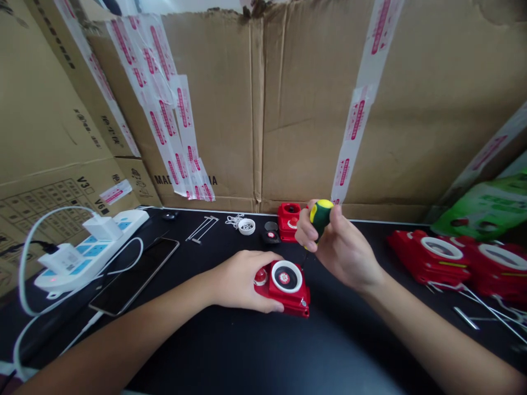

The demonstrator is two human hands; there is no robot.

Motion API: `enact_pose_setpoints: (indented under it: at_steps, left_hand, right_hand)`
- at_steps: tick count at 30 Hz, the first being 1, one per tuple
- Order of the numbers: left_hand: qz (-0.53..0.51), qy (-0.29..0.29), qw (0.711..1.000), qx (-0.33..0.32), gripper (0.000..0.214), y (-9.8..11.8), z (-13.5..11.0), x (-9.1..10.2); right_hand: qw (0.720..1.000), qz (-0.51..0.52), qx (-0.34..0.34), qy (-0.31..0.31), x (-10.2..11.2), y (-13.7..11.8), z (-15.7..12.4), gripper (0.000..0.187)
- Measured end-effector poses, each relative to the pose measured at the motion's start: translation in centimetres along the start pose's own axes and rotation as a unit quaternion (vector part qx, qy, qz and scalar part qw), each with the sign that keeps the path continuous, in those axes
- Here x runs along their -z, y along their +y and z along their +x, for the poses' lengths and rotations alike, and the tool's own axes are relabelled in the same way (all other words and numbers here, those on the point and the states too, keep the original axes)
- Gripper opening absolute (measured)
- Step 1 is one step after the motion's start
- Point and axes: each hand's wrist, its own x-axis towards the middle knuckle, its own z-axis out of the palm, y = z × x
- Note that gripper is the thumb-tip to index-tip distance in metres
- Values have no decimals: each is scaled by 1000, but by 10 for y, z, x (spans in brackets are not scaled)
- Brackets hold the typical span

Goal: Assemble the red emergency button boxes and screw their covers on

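Observation:
A small red plastic toy body point(290, 289) with a white ring and a black disc on top lies on the black table point(247, 351) in the middle. My left hand point(241, 278) grips its left side and holds it down. My right hand point(335, 241) is closed around a screwdriver with a green and yellow handle point(320, 215), held upright with its shaft pointing down at the toy's right rear corner. The tip is hidden behind the toy.
A second red part point(289, 220), a small white cap with screws point(246, 226) and metal rods point(201, 227) lie at the back. More red toy bodies point(430, 257) sit at the right. A phone point(135, 275) and a power strip point(88, 249) lie left. Cardboard walls point(288, 109) enclose the table.

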Motion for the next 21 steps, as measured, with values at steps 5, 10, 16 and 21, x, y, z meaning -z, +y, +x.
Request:
enact_pose_setpoints:
  at_steps: [5, 10, 16, 21]
  left_hand:
    - [3, 0, 1000, 3, 74, 1, 0, 0]
    - [5, 1, 1000, -6, 74, 0, 0, 0]
    - [3, 2, 1000, -9, 71, 1, -1, 0]
    - [10, -1, 1000, 1, 71, 2, 0, 1]
  right_hand:
    - [999, 15, -30, 14, -1, -1, -1, 47]
    - [1000, 14, 4, 2, 1, 0, -1, 28]
    - [999, 29, -30, -5, 2, 1, -1, 46]
    - [1000, 26, 5, -16, 2, 2, -1, 26]
